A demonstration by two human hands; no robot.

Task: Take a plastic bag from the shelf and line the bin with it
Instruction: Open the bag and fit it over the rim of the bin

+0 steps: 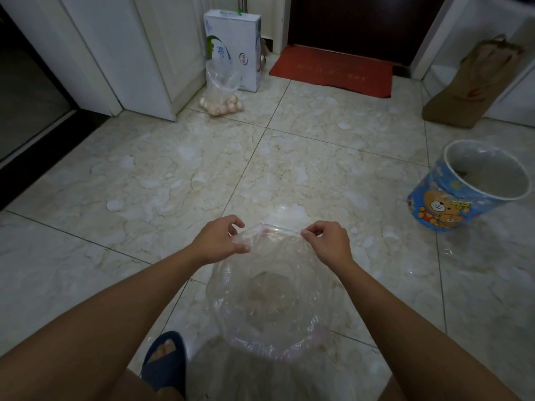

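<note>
A clear plastic bag (267,302) hangs in front of me over the tiled floor, its mouth pulled apart. My left hand (221,241) pinches the left side of the bag's rim. My right hand (328,241) pinches the right side of the rim. The bin (460,195) is a round blue tub with cartoon bears, standing on the floor far to the right of my hands. A clear film seems to lie over its rim and side. No shelf is in view.
A white carton (234,47) and a clear bag of eggs (221,94) stand by the white cabinet at the back. A red doormat (333,70) lies before a dark door. A brown paper bag (474,82) leans at the right. My slippered foot (165,360) is below.
</note>
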